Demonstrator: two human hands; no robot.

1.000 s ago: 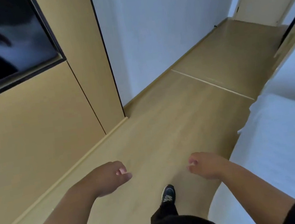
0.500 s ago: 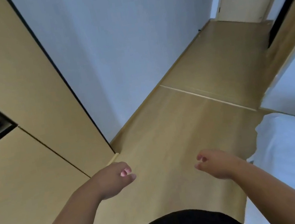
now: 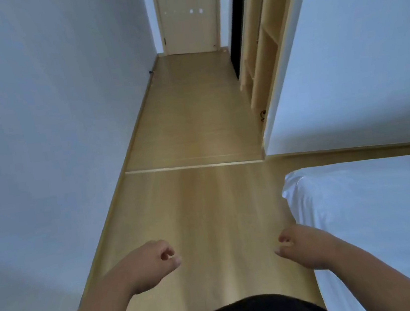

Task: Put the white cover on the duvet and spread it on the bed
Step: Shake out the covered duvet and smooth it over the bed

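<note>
Hands empty: your left hand (image 3: pixel 148 264) and right hand (image 3: pixel 301 246) hang loosely curled over the pale wooden plank floor (image 3: pixel 195 130), gripping nothing. White-sheeted bed (image 3: pixel 369 211) sits just to your right, its near corner beside the right hand. Neither white cover nor duvet is in view, so fetching looks like the step in hand. Closed light wood door (image 3: pixel 187 12) lies ahead, open wooden shelving (image 3: pixel 260 50) on the right. Scan the shelving first; take the cover with both hands, and find its open end before carrying it bedside.
</note>
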